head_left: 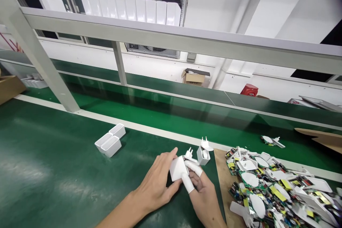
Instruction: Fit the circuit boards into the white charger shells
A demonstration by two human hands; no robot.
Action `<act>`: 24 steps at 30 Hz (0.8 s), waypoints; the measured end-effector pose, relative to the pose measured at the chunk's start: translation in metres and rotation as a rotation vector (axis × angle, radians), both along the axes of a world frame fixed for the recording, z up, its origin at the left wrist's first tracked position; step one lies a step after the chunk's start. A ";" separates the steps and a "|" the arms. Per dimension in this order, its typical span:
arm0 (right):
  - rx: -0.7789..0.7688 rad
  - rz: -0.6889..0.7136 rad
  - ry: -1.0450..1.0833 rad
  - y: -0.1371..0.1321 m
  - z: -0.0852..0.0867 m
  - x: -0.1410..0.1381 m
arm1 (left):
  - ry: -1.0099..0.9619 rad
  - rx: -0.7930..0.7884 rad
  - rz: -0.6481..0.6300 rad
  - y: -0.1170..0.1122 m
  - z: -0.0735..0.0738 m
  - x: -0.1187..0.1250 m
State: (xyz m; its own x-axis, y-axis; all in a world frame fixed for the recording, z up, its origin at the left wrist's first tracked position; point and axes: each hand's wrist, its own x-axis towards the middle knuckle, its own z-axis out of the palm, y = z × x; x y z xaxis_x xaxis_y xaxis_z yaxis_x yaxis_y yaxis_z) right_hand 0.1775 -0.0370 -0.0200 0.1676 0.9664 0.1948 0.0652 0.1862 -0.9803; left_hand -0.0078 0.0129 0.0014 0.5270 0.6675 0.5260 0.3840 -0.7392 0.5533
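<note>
Between my two hands is a white charger housing (177,169) with a two-pin plug piece (189,153) at its upper right end. My left hand (157,174) grips the housing from the left, fingers along its far side and thumb below. White finger covers sit on the thumb and a finger of my right hand (201,188), which pinches the housing's right end by the plug. Just beyond stands another white housing (203,156) with a two-pin plug piece (205,144) resting tilted on its top. Three open white housings (110,146) stand together farther left.
A large heap of circuit boards with white plug parts (267,181) covers a brown board (221,160) at right. One loose assembly (272,141) lies on the green strip beyond. A pale metal frame (160,30) crosses above the green bench (53,171); its post (53,67) meets the bench at left.
</note>
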 end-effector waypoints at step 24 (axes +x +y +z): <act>0.512 -0.163 -0.948 -0.004 0.007 0.018 | 0.003 -0.358 0.088 0.003 -0.025 0.011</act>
State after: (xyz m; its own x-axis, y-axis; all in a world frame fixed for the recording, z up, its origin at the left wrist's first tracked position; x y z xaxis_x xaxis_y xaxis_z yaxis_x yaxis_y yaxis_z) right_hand 0.1955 -0.0405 -0.0128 -0.1440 0.7140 0.6852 0.8146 0.4786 -0.3275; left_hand 0.0032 0.0154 -0.0231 0.4603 0.8520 0.2495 0.4396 -0.4629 0.7698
